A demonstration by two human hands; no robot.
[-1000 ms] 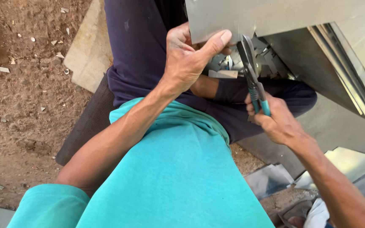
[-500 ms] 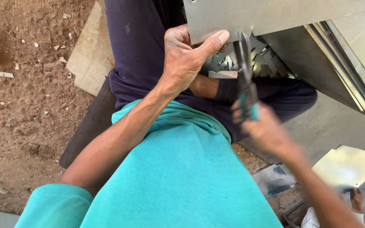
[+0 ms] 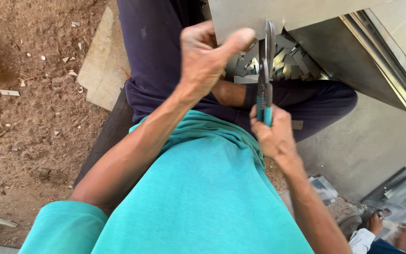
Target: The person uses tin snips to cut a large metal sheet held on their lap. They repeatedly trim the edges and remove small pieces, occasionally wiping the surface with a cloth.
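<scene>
Snips (image 3: 265, 80) | right hand (image 3: 271, 134) squeezing handles | left hand (image 3: 207, 59) gripping sheet edge (image 3: 297, 14)

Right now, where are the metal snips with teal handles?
In the head view, right of centre: the metal snips with teal handles are gripped by the right hand, blades up at the grey metal sheet.

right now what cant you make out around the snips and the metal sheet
- Head view: the snips' blade tips and the cut line, hidden behind the metal sheet's edge.
- Left hand: its fingers curl behind the sheet, so the grip is unseen.
- Right hand: palm covers the teal handle ends.
- The sheet's full size, cut off by the top edge.
- Another person's foot at the bottom right, mostly cut off.
</scene>
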